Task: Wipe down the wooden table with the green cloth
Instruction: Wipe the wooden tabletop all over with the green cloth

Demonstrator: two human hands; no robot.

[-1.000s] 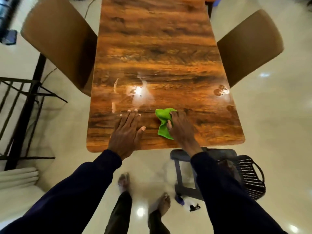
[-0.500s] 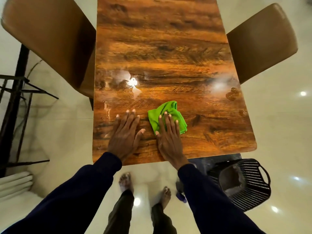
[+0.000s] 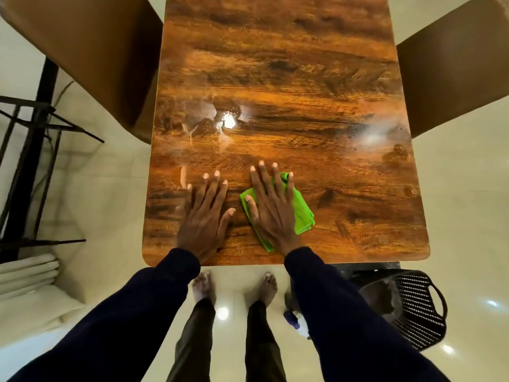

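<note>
Your right hand lies flat, fingers spread and straight, palm pressing the crumpled bright green cloth onto the glossy brown wood-grain table; nothing is pinched, the cloth is only pinned beneath the palm, its edges showing past your thumb and little finger; your left hand rests just beside it, also splayed flat on bare wood, holding nothing; both sit close to the table's near edge; ahead of your left fingertips a wet smear glints, possibly water; a tan chair back stands beyond your left hand, and a black perforated plastic basket sits on the floor below your right sleeve.
</note>
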